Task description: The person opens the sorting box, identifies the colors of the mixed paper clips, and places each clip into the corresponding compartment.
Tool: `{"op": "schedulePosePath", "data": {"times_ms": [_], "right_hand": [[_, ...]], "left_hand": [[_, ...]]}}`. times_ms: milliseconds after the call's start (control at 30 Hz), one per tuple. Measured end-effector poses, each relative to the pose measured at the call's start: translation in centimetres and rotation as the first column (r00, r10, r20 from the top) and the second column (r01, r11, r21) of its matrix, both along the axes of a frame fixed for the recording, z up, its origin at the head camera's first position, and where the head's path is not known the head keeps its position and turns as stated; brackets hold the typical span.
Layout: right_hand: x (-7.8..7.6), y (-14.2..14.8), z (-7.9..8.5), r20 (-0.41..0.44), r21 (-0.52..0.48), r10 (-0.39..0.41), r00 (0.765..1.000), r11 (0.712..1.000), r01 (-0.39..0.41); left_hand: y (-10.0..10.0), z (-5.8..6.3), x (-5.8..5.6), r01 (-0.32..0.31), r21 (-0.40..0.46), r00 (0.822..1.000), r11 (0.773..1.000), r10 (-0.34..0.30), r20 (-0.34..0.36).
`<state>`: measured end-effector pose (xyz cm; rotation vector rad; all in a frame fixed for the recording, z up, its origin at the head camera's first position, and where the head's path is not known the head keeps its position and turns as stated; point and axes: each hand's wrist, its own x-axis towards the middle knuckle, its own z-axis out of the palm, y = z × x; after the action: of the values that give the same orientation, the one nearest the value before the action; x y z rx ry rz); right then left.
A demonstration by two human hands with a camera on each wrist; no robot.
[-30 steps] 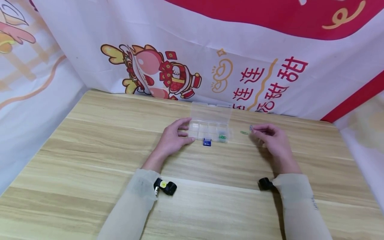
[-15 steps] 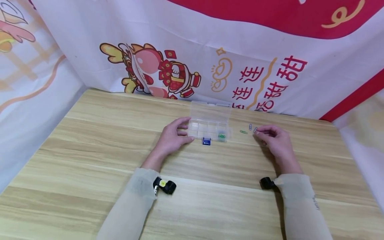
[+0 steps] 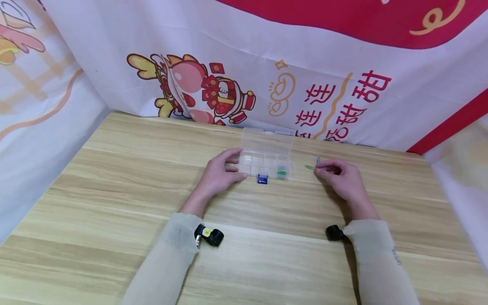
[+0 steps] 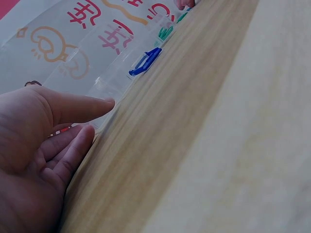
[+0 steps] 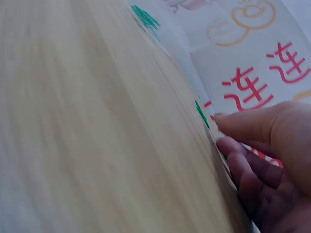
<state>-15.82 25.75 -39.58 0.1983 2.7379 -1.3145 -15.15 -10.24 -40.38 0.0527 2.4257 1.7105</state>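
A clear plastic compartment box (image 3: pixel 257 160) stands with its lid raised against the backdrop. My left hand (image 3: pixel 219 173) holds its left end, thumb at the front corner and index finger at the back corner. Several green paper clips (image 3: pixel 281 173) lie in the front right compartment. The box's blue latch (image 3: pixel 262 179) sticks out in front. To the right, a green paper clip (image 3: pixel 309 167) lies on the table, its right end at my right fingertips. My right hand (image 5: pixel 262 160) has a small gap between thumb and index finger. A blue paper clip (image 3: pixel 318 160) lies just behind those fingertips.
The wooden table (image 3: pixel 267 262) reaches back to a printed cloth backdrop (image 3: pixel 236 42), close behind the box. Black wrist cameras sit on both sleeves (image 3: pixel 164 258).
My right hand moved right from one blue paper clip to another, then back left to the green one. The second blue clip is now out of sight. The left hand stays put.
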Motion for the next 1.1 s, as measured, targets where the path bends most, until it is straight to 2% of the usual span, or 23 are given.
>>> {"op": "schedulePosePath", "data": {"times_ms": [100,267,700,1100], "right_hand": [[-0.2,-0.5,0.0,-0.053,0.089,0.038,0.998,0.995,-0.034],[-0.3,-1.2,-0.1,-0.092,0.17,0.033,0.995,0.985,-0.017],[-0.2,-1.6,-0.2,-0.115,0.205,0.026,0.993,0.979,-0.002],[-0.1,-1.5,-0.3,-0.095,0.162,0.004,0.996,0.987,0.011]], "left_hand": [[0.0,0.0,0.0,-0.001,0.0,1.0,1.0,0.001,0.002],[0.1,0.2,0.0,-0.001,-0.006,1.0,1.0,0.001,0.009],[0.1,0.1,0.0,-0.001,-0.01,1.0,1.0,0.001,0.0],[0.1,0.3,0.1,0.0,-0.021,1.0,1.0,0.0,0.005]]}}
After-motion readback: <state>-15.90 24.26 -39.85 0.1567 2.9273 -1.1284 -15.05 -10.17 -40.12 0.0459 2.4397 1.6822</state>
